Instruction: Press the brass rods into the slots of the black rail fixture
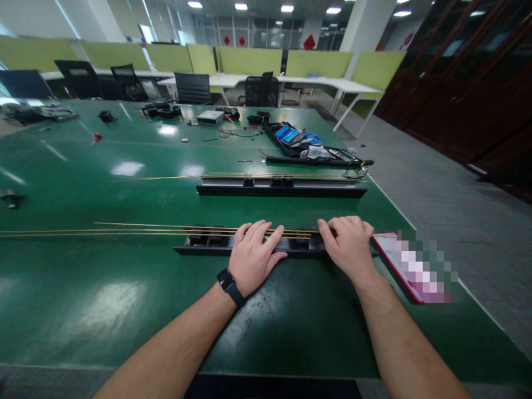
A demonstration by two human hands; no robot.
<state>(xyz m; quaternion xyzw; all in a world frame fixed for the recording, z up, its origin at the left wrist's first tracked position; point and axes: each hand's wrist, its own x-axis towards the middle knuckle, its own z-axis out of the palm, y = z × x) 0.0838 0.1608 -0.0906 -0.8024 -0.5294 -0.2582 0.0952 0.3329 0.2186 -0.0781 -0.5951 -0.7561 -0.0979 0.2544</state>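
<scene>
A long black rail [203, 251] with dark blocks inside lies lengthwise in front of me. Several thin brass-coloured rods [143, 228] run along it and stick out far past its left end. My left hand [255, 255], with a black watch [230, 285] on the wrist, lies across the rods and the rail's middle, its fingers stretched out and apart. At the rail's right end my right hand [349, 244] is closed over it, thumb on the near side and fingers curled; the fingertips are partly hidden. The rods' right ends stop near this thumb.
Behind lies a second black rail [282, 192] with similar rods. Farther back, a black tray [276, 139] holds blue packs and cables. A red-edged pad [393, 260], partly blurred, sits right of my hand. The green table [103, 299] ends at the right beside a grey floor.
</scene>
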